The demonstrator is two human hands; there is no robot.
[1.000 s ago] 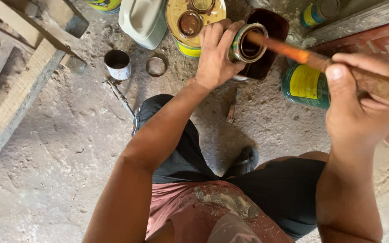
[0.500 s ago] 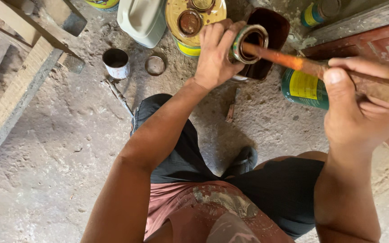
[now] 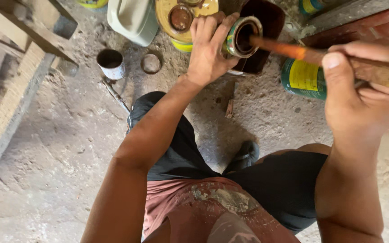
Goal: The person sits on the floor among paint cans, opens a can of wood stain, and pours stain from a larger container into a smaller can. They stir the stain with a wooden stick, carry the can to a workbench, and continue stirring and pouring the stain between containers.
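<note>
Hands at a tilted tin

Left hand (image 3: pixel 210 51) wraps closed around a small open tin (image 3: pixel 241 37), tipped above the dusty concrete floor (image 3: pixel 59 148). Right hand (image 3: pixel 361 96) grips a wooden stick (image 3: pixel 311 55), its tip inside the tin. A green can (image 3: pixel 303 78) lies nearby; timber planks (image 3: pixel 10 67) line the left.

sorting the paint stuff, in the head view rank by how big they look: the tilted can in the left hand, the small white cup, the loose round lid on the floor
1. tilted can, though it sits nearer the camera
2. small white cup
3. round lid
</note>
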